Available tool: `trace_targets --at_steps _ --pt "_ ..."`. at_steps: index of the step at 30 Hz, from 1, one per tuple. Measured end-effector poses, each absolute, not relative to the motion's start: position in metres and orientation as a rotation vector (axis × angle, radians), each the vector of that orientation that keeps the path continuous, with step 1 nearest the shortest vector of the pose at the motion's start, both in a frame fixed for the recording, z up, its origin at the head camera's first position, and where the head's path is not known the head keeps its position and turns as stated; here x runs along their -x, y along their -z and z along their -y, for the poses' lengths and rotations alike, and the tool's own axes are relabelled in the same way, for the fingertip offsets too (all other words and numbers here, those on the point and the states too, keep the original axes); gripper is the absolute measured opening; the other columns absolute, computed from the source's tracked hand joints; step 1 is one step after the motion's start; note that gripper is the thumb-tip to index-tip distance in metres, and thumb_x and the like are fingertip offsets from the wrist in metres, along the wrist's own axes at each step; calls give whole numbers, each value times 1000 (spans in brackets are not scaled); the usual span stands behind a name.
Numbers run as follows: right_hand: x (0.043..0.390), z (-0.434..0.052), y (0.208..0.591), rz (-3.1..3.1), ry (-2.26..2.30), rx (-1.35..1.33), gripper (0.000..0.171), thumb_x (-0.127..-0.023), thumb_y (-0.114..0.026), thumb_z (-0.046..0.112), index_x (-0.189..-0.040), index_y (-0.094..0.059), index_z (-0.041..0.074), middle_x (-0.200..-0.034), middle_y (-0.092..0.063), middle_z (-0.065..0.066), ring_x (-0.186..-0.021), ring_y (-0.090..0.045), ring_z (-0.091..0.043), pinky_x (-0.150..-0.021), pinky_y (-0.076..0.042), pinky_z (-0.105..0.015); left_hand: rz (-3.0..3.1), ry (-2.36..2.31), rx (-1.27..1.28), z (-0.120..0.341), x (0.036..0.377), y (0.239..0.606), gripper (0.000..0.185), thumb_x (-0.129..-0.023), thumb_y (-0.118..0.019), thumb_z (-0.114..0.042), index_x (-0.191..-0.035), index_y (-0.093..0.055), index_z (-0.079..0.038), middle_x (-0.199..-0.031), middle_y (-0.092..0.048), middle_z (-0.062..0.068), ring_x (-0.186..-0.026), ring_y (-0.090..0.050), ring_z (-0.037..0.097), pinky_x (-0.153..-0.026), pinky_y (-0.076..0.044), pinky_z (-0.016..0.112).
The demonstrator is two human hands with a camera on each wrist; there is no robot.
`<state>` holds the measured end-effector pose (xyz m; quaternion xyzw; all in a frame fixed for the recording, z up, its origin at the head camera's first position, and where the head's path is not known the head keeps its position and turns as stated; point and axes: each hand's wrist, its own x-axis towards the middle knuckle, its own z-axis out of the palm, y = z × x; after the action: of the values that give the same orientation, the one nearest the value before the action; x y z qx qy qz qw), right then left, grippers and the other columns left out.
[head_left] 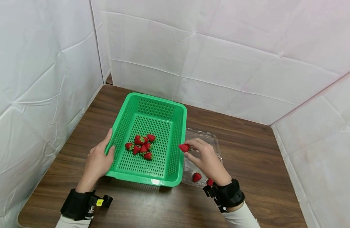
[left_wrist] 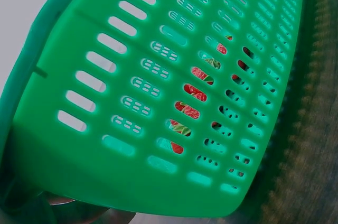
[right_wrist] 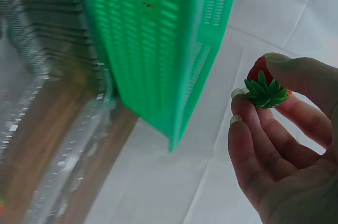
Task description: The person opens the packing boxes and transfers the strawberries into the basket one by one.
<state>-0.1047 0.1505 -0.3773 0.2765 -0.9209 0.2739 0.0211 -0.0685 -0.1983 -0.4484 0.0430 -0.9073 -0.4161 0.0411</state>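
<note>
My left hand (head_left: 100, 156) grips the left rim of a green plastic basket (head_left: 148, 181), with the thumb over the rim. In the left wrist view the basket's slotted side (left_wrist: 153, 94) fills most of the picture, and that hand is mostly hidden. Several red strawberries (head_left: 143, 148) lie together on the basket floor. Between thumb and fingertips, my right hand (head_left: 204, 158) pinches one strawberry (right_wrist: 266, 93) near the basket's right rim. Its green leaves face the right wrist camera. Below that hand is a clear plastic box (head_left: 189, 167) with strawberries (head_left: 196, 177) in it.
The basket and the clear box stand side by side on a dark wooden table (head_left: 249, 152). White sheeting (head_left: 152, 47) hangs behind the table and along both sides. Part of the clear box is hidden by the right hand and forearm.
</note>
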Motion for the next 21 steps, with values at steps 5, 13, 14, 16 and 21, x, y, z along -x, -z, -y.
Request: trace_targets --at_steps 5,13,14,16,21 --pt "115 -135 368 2869 -802 -935 27 -90 -69 14 -116 -66 14 -110 -65 1 -101 -63 -13 -86 -53 -29 2773 1268 -136 198 69 449 64 -100 -47 -14 -156 -17 -23 -143 -45 30 -112 -57 49 -77 -48 55" --pt "126 -108 356 2901 -541 -989 29 -91 -68 21 -119 -64 16 -110 -61 0 -95 -61 -15 -80 -49 -27 2779 1272 -128 199 69 450 63 -101 -46 -15 -156 -16 -23 -143 -45 30 -110 -58 49 -77 -48 56" --pt "127 -104 354 2908 -503 -991 30 -91 -68 22 -120 -64 16 -110 -61 0 -95 -60 -15 -81 -48 -26 2777 1269 -128 199 69 450 63 -101 -47 -15 -156 -16 -22 -142 -45 30 -110 -58 49 -77 -48 56" --pt "129 -96 352 2921 -465 -1000 30 -91 -69 22 -119 -64 15 -110 -62 -2 -94 -61 -16 -82 -49 -28 2777 1270 -132 199 69 451 64 -101 -47 -14 -156 -16 -23 -143 -45 30 -112 -57 49 -78 -48 57" --pt "138 -78 350 2940 -387 -1027 27 -90 -69 21 -116 -66 13 -103 -65 -2 -93 -61 -15 -80 -49 -28 2788 1279 -139 199 69 450 64 -101 -46 -15 -156 -15 -23 -143 -44 30 -113 -56 49 -79 -47 58"
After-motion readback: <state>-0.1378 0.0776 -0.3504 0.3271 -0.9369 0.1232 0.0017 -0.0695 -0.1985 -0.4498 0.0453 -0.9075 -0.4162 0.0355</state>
